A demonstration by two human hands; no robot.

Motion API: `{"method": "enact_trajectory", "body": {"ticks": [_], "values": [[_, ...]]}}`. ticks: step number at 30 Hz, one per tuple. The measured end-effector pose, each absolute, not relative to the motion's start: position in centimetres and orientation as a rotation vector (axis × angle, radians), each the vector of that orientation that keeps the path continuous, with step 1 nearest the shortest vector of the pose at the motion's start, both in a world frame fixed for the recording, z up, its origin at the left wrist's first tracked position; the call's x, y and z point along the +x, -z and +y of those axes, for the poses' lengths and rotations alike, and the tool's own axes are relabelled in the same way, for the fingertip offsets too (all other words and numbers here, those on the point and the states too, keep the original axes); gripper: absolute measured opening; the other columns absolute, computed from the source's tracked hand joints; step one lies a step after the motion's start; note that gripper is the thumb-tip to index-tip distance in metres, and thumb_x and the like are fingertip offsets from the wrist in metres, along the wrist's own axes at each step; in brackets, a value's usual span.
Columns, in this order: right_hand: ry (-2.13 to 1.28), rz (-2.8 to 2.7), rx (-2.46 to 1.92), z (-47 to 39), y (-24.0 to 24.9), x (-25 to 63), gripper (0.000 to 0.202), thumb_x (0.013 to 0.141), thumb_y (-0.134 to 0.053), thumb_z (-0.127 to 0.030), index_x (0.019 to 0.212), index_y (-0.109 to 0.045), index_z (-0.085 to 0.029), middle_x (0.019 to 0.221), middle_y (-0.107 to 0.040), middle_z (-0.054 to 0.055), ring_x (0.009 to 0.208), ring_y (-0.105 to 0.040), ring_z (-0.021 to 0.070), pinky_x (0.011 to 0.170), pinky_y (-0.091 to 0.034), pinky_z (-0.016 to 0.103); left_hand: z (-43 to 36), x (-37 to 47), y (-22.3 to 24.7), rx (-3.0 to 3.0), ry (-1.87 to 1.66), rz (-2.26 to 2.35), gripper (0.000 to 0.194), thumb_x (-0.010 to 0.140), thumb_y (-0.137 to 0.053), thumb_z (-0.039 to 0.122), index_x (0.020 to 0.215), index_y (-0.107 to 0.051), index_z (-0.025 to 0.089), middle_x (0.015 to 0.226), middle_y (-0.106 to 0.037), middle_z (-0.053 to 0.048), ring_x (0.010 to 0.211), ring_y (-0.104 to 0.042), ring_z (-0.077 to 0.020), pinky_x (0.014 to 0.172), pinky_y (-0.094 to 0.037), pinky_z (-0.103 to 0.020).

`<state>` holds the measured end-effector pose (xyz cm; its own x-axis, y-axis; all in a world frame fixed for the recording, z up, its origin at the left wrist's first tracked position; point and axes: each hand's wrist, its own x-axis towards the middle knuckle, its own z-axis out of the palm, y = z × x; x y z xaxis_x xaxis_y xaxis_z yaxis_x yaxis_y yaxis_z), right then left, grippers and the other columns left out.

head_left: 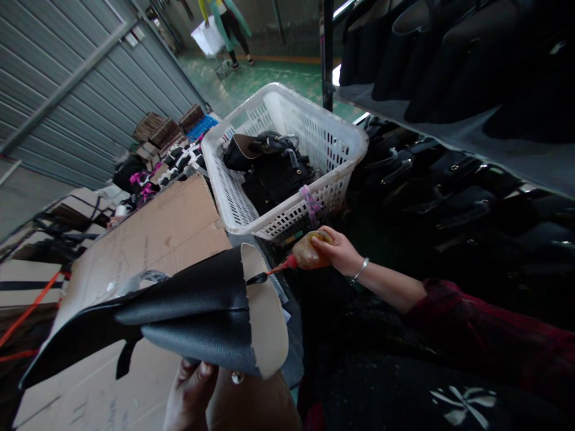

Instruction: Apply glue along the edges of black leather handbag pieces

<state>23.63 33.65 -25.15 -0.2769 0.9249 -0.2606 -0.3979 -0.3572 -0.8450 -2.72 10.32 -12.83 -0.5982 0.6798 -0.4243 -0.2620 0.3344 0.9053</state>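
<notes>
— Wrapped around a squeeze bottle point(309, 252), the fingers of your right hand point(336, 248) press its rounded body, just on the near side of the white basket point(357, 143).

— And where does its nozzle point(282, 264) point?

— Red at the base, it ends in a dark tip beside the pale panel point(269, 323) of a black bag point(197, 320); whether tip and panel touch, you cannot tell from this view.

— What of your left hand point(191, 392)?

— It reaches the bag's lower edge from below, farther from the basket than your right. Part of the fingers is hidden, so how tightly they close cannot be told.

— Where is the bag itself?

— Nearer you than the basket, lying tilted on its side over brown cardboard point(166, 239), its pale end turned toward your bottle and a long flap running off to the basket's left.

— And around you?

— More black bags point(274, 179) lie inside the basket, and a purple tie point(311, 205) hangs on its near wall. Dark bags fill a rack point(449, 123) to the basket's right. Beyond it, a person in a green garment point(231, 27) stands beside a white container point(208, 39).
</notes>
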Motion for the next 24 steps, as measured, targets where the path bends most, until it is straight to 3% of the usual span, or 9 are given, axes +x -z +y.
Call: {"method": "enact_trajectory", "body": {"ticks": [6, 12, 19, 24], "values": [[-1.771, -0.918, -0.948, 33.8, 25.2, 23.2, 0.054, 0.056, -0.080, -0.064, 0.073, -0.051, -0.021, 0.065, -0.053, -0.004, 0.062, -0.049, 0.0129, 0.059, -0.042, 0.027, 11.0, -1.8, 12.2, 0.389, -1.413, 1.760, 0.039, 0.052, -0.088, 0.045, 0.085, -0.078, 0.026, 0.109, -0.073, -0.009, 0.136, -0.039, -0.0448, 0.118, -0.008, -0.061], [-1.671, -0.936, -1.015, 34.0, 25.6, 23.1, 0.054, 0.058, -0.077, -0.066, 0.074, -0.051, -0.022, 0.066, -0.053, -0.003, 0.063, -0.050, 0.0140, 0.061, -0.043, 0.027, 10.6, -2.8, 12.4, 0.383, -1.337, 1.724, 0.036, 0.052, -0.088, 0.041, 0.083, -0.078, 0.024, 0.091, -0.075, -0.011, 0.132, -0.043, -0.0464, 0.116, -0.012, -0.066], [-1.641, -0.983, -1.014, 33.7, 25.7, 23.5, 0.056, 0.058, -0.075, -0.069, 0.074, -0.049, -0.022, 0.065, -0.053, -0.003, 0.062, -0.048, 0.0140, 0.059, -0.043, 0.028, 11.2, -1.4, 11.8, 0.372, -1.400, 1.722, 0.037, 0.054, -0.088, 0.040, 0.088, -0.078, 0.030, 0.101, -0.076, -0.007, 0.135, -0.043, -0.0411, 0.118, -0.014, -0.061], [-1.672, -1.055, -0.945, 33.6, 25.5, 23.6, 0.052, 0.063, -0.074, -0.067, 0.073, -0.050, -0.022, 0.065, -0.052, -0.003, 0.062, -0.047, 0.0135, 0.058, -0.041, 0.027, 10.7, -2.2, 12.4, 0.355, -1.368, 1.753, 0.043, 0.052, -0.088, 0.042, 0.092, -0.078, 0.028, 0.105, -0.075, -0.007, 0.135, -0.042, -0.0423, 0.118, -0.018, -0.060]]}}
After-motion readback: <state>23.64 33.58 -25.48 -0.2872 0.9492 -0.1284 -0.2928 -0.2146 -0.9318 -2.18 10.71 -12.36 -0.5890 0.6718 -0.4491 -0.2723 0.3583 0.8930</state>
